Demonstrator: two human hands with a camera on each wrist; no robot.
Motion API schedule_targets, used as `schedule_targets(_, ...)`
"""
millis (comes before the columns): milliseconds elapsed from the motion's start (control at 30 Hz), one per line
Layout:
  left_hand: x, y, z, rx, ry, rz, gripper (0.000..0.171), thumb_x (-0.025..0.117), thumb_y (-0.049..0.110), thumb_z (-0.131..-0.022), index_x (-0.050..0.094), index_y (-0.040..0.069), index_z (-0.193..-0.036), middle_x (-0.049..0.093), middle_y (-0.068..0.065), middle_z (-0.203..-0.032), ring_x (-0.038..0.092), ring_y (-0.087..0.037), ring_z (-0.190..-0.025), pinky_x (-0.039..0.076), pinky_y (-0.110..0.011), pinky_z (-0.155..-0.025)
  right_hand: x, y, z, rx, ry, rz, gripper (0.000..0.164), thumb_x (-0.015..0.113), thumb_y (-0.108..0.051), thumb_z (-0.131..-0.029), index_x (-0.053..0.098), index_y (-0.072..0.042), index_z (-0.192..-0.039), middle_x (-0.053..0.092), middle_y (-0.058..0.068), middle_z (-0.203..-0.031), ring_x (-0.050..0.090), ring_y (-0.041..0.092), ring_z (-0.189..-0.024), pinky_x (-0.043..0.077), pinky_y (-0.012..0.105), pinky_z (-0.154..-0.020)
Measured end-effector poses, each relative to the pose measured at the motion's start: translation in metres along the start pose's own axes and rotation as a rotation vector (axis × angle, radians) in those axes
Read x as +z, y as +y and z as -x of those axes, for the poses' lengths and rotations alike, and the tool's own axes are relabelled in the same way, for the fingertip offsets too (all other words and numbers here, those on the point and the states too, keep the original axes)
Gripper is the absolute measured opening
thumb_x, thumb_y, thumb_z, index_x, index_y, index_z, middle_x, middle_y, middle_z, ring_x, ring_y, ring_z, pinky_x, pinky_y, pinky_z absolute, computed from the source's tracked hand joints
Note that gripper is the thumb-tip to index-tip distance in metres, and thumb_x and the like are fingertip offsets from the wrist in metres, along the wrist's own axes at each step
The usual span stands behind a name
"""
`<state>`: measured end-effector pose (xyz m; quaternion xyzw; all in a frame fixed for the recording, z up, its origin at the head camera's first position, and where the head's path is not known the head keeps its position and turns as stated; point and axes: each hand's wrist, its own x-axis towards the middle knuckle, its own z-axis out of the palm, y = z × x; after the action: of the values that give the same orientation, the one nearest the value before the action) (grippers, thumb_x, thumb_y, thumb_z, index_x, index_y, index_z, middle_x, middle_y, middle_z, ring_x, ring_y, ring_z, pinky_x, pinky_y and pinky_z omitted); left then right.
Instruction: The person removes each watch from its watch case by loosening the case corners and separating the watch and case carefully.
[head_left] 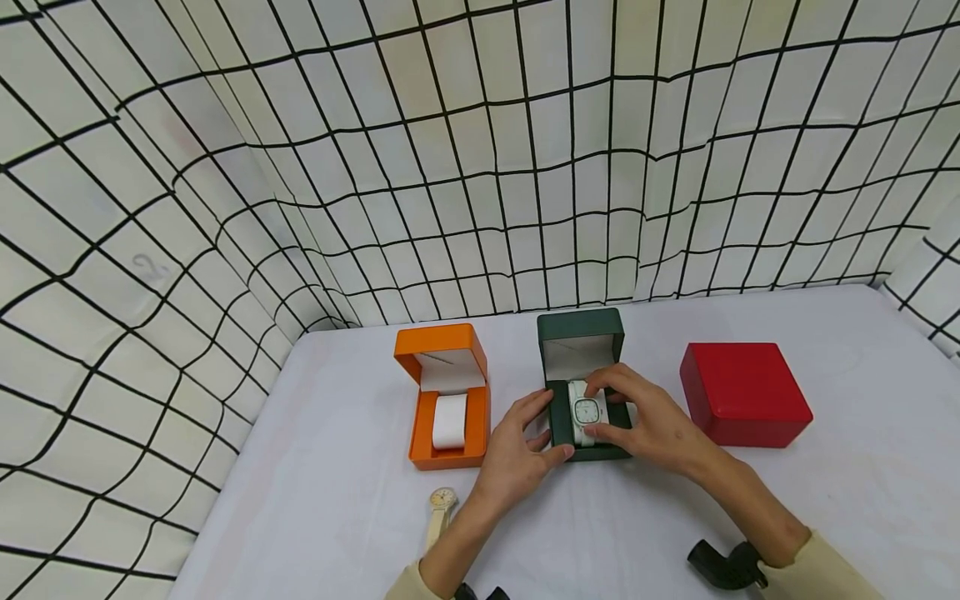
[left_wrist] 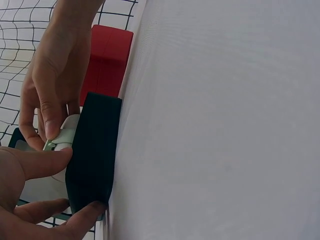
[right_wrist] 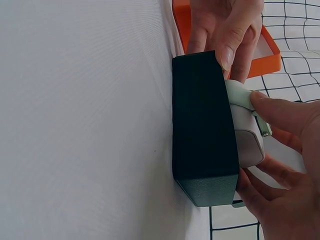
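A dark green watch box (head_left: pixel 558 421) stands with its lid raised, in the middle of the table. Inside it, on a pale cushion (right_wrist: pixel 249 150), sits a light green watch (head_left: pixel 587 411) with a squarish case. My right hand (head_left: pixel 663 425) pinches the watch between thumb and fingers, the thumb pressing on its pale strap (right_wrist: pixel 240 95) in the right wrist view. My left hand (head_left: pixel 516 458) holds the box by its left side, thumb at the front top edge. Part of the watch is hidden under my right fingers.
An open orange box (head_left: pixel 423 452) with a white cushion (head_left: pixel 450 421) stands left of the green one. On the right is a closed red box (head_left: pixel 750 392). A cream-strapped watch (head_left: pixel 442 500) lies beside my left forearm. Behind the white table (head_left: pixel 300 467) hangs a black-gridded white curtain (head_left: pixel 525 167).
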<state>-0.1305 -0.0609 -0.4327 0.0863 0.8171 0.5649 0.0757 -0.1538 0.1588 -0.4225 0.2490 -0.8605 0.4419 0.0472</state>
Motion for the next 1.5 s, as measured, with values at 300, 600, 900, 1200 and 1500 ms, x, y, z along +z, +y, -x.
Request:
schedule_targets(300, 0.000, 0.000, 0.000, -0.005, -0.003, -0.005, 0.073, 0.082, 0.003, -0.087, 0.050, 0.003, -0.152, 0.042, -0.015, -0.163, 0.049, -0.036, -0.147, 0.055, -0.038, -0.104, -0.002, 0.000, 0.001, -0.014, 0.024, -0.055, 0.049, 0.090, -0.010, -0.079, 0.063, -0.021, -0.119, 0.063, 0.001, -0.129, 0.060, 0.018, -0.120, 0.061, 0.048, -0.098)
schedule_targets(600, -0.001, 0.002, -0.001, 0.006, -0.009, -0.026, 0.073, 0.082, 0.002, -0.087, 0.049, 0.002, -0.152, 0.044, -0.017, -0.161, 0.052, -0.036, -0.144, 0.055, -0.040, -0.104, -0.003, -0.002, 0.002, 0.008, 0.029, -0.098, 0.050, 0.088, -0.007, -0.080, 0.061, -0.019, -0.121, 0.060, 0.006, -0.135, 0.057, 0.025, -0.126, 0.060, 0.050, -0.097)
schedule_targets(900, -0.002, 0.007, 0.000, -0.004, 0.005, -0.063, 0.065, 0.081, 0.006, -0.088, 0.055, 0.001, -0.147, 0.047, -0.018, -0.158, 0.057, -0.037, -0.138, 0.058, -0.042, -0.101, -0.005, -0.003, 0.004, 0.018, 0.041, -0.107, 0.051, 0.087, -0.005, -0.081, 0.060, -0.020, -0.121, 0.057, 0.008, -0.141, 0.055, 0.029, -0.130, 0.060, 0.050, -0.095)
schedule_targets(1200, -0.002, 0.020, 0.002, 0.014, 0.112, -0.068, 0.049, 0.074, 0.013, -0.096, 0.060, 0.010, -0.143, 0.055, -0.013, -0.151, 0.062, -0.035, -0.130, 0.060, -0.042, -0.100, -0.005, -0.005, 0.005, 0.036, 0.056, -0.101, 0.053, 0.088, -0.004, -0.080, 0.060, -0.019, -0.123, 0.055, 0.010, -0.144, 0.053, 0.032, -0.133, 0.060, 0.052, -0.095)
schedule_targets(1500, 0.003, 0.028, 0.000, 0.074, 0.195, -0.036, 0.043, 0.072, 0.013, -0.098, 0.064, 0.012, -0.140, 0.064, -0.007, -0.137, 0.063, -0.027, -0.125, 0.061, -0.034, -0.094, -0.006, -0.012, 0.006, 0.031, 0.091, -0.100, 0.052, 0.088, -0.005, -0.081, 0.061, -0.017, -0.124, 0.052, 0.011, -0.147, 0.050, 0.031, -0.135, 0.059, 0.053, -0.096)
